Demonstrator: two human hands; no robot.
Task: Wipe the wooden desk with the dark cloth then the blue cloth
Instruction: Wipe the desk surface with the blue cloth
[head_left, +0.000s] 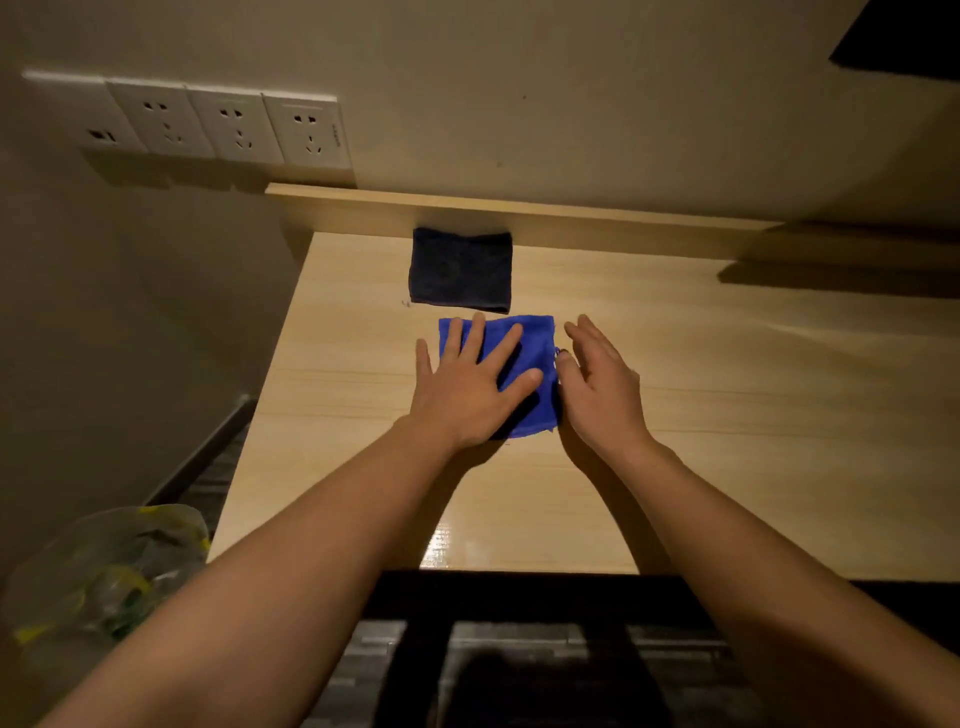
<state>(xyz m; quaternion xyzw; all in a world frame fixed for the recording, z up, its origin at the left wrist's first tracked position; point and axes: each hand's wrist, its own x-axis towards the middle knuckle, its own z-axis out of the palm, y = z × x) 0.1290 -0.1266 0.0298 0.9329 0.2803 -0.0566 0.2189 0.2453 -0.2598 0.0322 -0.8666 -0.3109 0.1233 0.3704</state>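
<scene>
Head view: the desk (727, 415), light wood with a raised back ledge, is seen filling the middle and right, set against a beige wall (519, 104). A row of sockets (228, 124) is mounted on the wall above the desk's left back corner. A clear bag (104, 571) with yellow and green contents is seen low on the left, beside the desk. Two bare forearms are stretched forward over the near edge. The dark cloth (460, 270), folded square, is laid flat at the back of the desk, touching or nearly touching the ledge, untouched by either hand. The blue cloth (535, 338) is spread flat just in front of it, a narrow strip of wood showing between the two. The left hand (467, 384) is pressed flat on the blue cloth, fingers spread wide. The right hand (602, 384) is held edge-on at the cloth's right border, fingers straight and together, nothing gripped; whether it touches the cloth cannot be told.
</scene>
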